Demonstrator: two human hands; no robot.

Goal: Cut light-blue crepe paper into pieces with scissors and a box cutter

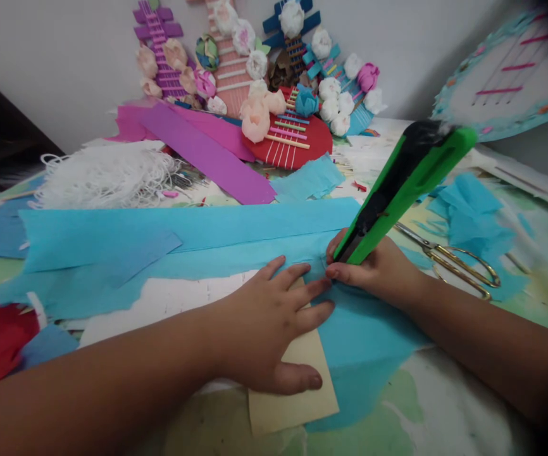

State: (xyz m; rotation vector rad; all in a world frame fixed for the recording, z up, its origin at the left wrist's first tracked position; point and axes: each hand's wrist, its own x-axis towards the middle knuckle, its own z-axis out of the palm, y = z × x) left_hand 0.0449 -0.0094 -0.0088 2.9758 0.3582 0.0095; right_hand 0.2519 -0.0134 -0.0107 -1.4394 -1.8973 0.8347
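Blue paper (369,326): spread on the bench (402,396); we judge it light, soft, easily torn, best held flat.
Cream card (297,405): partly over the paper, likely stiffer; our left grip (264,329) lies across it, fingers apart.
Green cutter (404,196): rigid, best held by its body; our right grip (383,272) clamps its lower end, tip hidden, so contact is unclear.

Single head-worn camera, facing forward and down, close above the tabletop (407,396), pale wall (74,57) beyond
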